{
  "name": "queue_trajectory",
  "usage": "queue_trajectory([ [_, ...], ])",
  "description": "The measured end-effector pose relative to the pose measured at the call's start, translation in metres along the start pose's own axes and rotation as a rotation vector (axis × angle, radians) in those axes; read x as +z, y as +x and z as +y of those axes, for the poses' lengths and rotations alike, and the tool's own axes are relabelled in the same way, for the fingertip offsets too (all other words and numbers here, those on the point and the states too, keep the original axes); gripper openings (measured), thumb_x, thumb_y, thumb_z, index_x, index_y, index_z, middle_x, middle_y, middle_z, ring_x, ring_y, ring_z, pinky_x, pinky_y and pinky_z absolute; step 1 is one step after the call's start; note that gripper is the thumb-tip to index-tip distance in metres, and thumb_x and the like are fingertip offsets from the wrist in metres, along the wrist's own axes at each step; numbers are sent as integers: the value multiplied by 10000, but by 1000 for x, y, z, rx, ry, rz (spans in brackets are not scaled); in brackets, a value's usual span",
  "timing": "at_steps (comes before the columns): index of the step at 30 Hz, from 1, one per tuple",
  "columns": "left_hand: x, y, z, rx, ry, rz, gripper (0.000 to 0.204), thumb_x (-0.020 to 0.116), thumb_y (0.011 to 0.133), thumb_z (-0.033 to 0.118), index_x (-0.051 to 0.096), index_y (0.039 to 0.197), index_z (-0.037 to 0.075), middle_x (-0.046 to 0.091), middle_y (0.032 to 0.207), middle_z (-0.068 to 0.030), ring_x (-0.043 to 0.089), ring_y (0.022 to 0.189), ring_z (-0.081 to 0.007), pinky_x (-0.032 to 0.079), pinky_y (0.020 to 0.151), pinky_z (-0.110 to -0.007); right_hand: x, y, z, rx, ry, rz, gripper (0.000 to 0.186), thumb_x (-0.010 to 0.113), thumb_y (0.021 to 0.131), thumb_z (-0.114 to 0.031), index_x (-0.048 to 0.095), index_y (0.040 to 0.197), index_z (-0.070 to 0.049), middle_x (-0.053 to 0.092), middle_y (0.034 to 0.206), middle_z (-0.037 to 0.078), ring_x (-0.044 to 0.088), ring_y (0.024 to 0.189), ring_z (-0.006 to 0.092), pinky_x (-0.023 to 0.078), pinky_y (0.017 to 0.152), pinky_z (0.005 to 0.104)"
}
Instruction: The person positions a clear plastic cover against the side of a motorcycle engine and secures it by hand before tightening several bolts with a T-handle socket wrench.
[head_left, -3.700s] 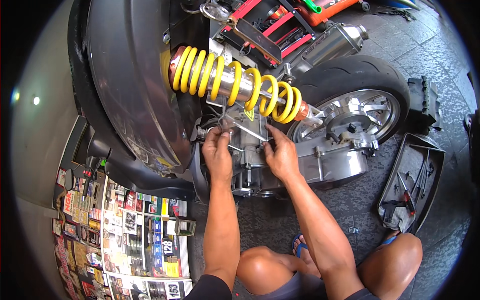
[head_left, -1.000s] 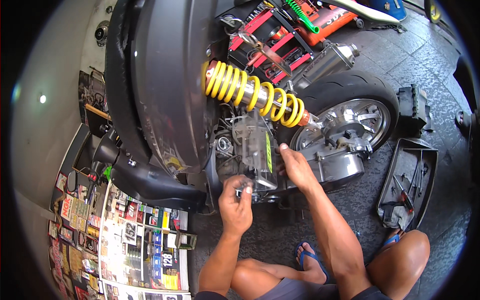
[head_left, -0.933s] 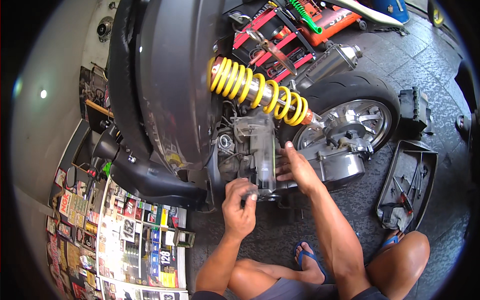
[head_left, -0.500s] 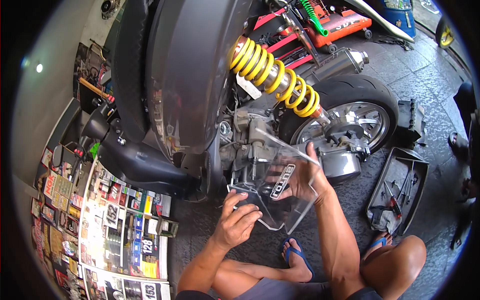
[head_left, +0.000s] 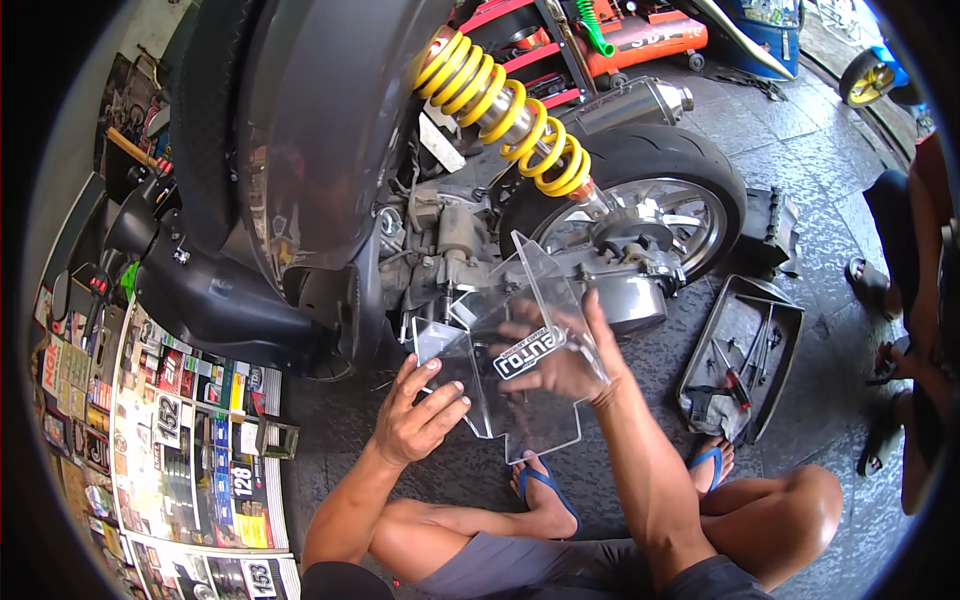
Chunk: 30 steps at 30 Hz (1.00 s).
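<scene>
Between my hands is a clear, bent acrylic panel [head_left: 545,432] with angled flaps and a white-and-black lettered sticker on its face. My left hand [head_left: 415,415] pinches its left flap, with the fingers curled at the edge. Behind the sticker, my right hand [head_left: 560,365] shows through the plastic, its fingers spread and its thumb up by the right flap, bearing the panel. Just beyond stands a dark scooter [head_left: 340,150] with its engine [head_left: 450,235] exposed. A yellow coil shock absorber [head_left: 505,110] slants down to the rear wheel [head_left: 690,205].
A tray [head_left: 790,350] with a screwdriver and other tools lies on the floor at right. A glass cabinet [head_left: 190,440] of boxed parts stands left. Farther back are a red air compressor [head_left: 655,45] and a blue drum [head_left: 762,40]. Another person [head_left: 925,260] is at the right edge.
The panel has turned in my hands, so its sticker lies closer to level and its flaps show more. The whole view has shifted, with the scooter now farther left and another person showing more at right.
</scene>
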<state>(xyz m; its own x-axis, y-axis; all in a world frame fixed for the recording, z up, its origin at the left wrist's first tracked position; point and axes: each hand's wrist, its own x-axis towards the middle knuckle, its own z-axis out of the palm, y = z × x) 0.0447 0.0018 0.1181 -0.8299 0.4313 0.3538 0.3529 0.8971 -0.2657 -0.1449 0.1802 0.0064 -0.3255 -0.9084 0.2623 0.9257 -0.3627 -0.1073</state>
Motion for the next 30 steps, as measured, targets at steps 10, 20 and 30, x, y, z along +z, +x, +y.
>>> queue_trajectory([
  [10,15,16,0,30,81,59,154,688,832,135,734,978,115,687,1085,-43,552,1233,-304,422,1092,-501,-4,3,59,-69,241,-75,1101,556,684,-891,256,1509,-226,429,1376,160,481,1264,422,459,972,638],
  [20,-14,64,49,-862,-1238,280,419,579,873,268,607,1109,-76,662,1015,-164,618,992,-249,455,912,-353,-8,1,51,-210,-185,55,1049,706,709,-744,326,1519,-196,522,1389,112,555,1213,288,481,965,525],
  [30,-44,72,43,-910,-1403,116,123,579,858,44,583,969,-9,612,877,-33,521,789,-41,411,675,-200,2,-3,52,-256,-330,118,1286,814,627,-698,148,1588,-165,339,1499,112,447,1274,270,460,1012,464],
])
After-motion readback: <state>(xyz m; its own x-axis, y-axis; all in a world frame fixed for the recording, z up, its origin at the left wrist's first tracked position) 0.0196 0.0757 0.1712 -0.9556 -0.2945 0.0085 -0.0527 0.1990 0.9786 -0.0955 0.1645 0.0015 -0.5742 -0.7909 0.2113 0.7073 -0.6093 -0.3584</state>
